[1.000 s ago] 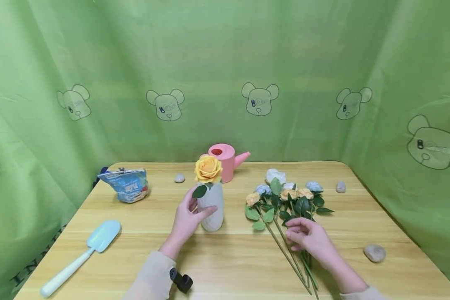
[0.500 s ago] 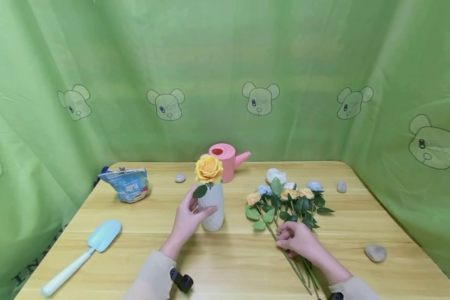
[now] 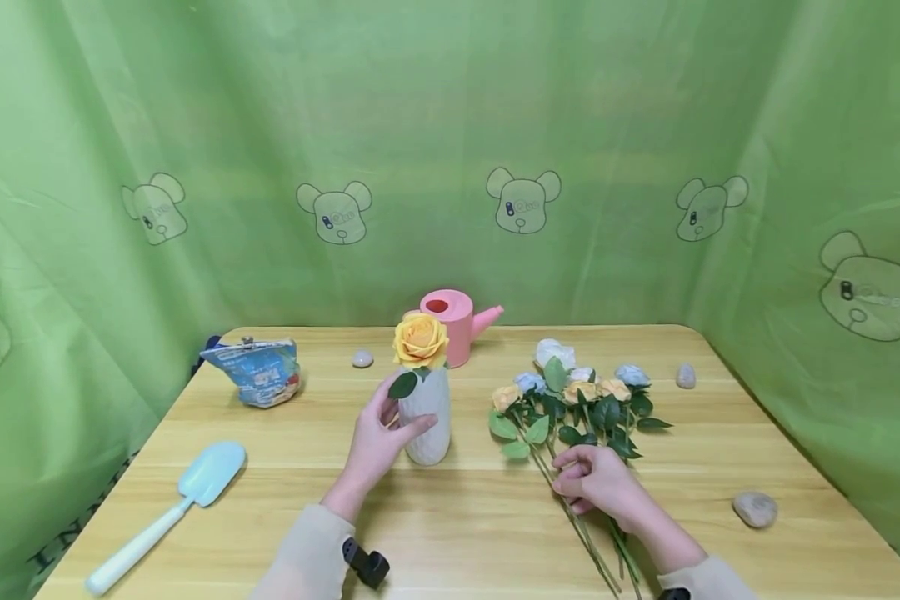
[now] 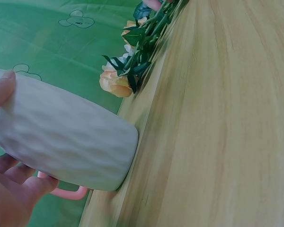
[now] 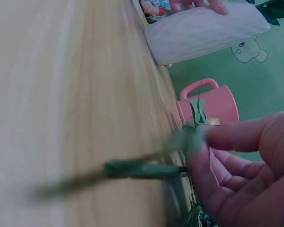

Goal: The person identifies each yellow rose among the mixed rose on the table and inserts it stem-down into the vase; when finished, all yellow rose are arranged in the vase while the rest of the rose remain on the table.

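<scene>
On the table, our left hand (image 3: 376,442) wraps the vase (image 3: 428,421) with its one rose (image 3: 420,340), while right hand (image 3: 596,482) fingers pinch a stem (image 5: 142,169) from the bunch (image 3: 570,396). We judge the pick-up underway; next, lift it free and thread it into the vase.

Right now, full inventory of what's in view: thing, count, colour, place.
vase: 1, white, table centre, upright
rose in vase: 1, yellow-orange, standing in the vase
loose roses: 1 bunch, orange, pale blue and white heads, lying right of the vase, stems toward the person
watering can: 1, pink, behind the vase
bag: 1, blue printed, far left of the table
trowel: 1, pale blue scoop with white handle, near left
stones: 3 seen, grey-beige, one near right, one far right, one left of the watering can
table: 1, light wood
curtain: green with bear prints, around the table
left hand: holds the vase's side
right hand: pinches a stem in the bunch
</scene>
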A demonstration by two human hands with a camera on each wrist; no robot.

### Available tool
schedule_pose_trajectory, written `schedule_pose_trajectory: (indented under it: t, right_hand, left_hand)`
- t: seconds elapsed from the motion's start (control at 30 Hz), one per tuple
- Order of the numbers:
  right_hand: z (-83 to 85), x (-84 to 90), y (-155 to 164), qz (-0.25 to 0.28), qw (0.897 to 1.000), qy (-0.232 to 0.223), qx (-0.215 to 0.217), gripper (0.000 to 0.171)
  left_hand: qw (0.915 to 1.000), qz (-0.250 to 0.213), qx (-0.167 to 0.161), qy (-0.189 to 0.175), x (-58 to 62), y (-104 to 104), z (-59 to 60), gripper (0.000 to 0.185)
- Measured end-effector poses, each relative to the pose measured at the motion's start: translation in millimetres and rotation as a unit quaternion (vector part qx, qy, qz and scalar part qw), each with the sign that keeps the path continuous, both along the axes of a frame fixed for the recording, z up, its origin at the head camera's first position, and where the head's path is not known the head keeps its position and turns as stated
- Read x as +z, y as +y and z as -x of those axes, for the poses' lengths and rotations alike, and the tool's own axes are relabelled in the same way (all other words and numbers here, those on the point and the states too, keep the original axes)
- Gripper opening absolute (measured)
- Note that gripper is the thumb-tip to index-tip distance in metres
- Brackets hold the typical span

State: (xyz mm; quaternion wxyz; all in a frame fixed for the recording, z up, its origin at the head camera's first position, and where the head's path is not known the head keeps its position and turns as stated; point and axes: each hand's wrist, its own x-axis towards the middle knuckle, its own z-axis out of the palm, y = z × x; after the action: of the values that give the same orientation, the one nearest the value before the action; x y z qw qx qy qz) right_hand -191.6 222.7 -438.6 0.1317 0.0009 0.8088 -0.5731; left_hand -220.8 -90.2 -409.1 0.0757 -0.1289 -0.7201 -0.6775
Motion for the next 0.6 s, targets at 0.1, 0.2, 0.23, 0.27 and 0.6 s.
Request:
schedule_pose_trajectory:
  t: [0.1, 0.2, 0.23, 0.27, 0.6]
  right_hand:
    - [-1.3, 3.4, 0.8, 0.023, 1.0, 0.001, 0.009, 0.039]
    - [-1.5, 8.5, 1.7, 0.045, 0.999, 0.003, 0.022, 0.043]
    - [-1.4, 10.2, 1.8, 0.048, 0.999, 0.005, 0.025, 0.044]
    - [-1.2, 11.7, 1.7, 0.051, 0.998, 0.007, 0.025, 0.046]
    - [6.5, 27.0, -7.7, 0.073, 0.996, 0.042, -0.003, 0.042]
  left_hand:
    - [1.0, 0.002, 0.0, -0.003, -0.3, 0.1, 0.1, 0.069]
    - [1.0, 0.003, 0.001, 0.0, -1.4, 0.2, 1.1, 0.069]
    - [1.0, 0.001, 0.001, 0.0, -4.1, 0.0, 2.9, 0.069]
    - [1.0, -0.001, 0.001, 0.0, -7.3, -0.2, 5.1, 0.07]
    - [0.9998, 0.002, 0.01, 0.019, -29.9, -2.2, 18.8, 0.071]
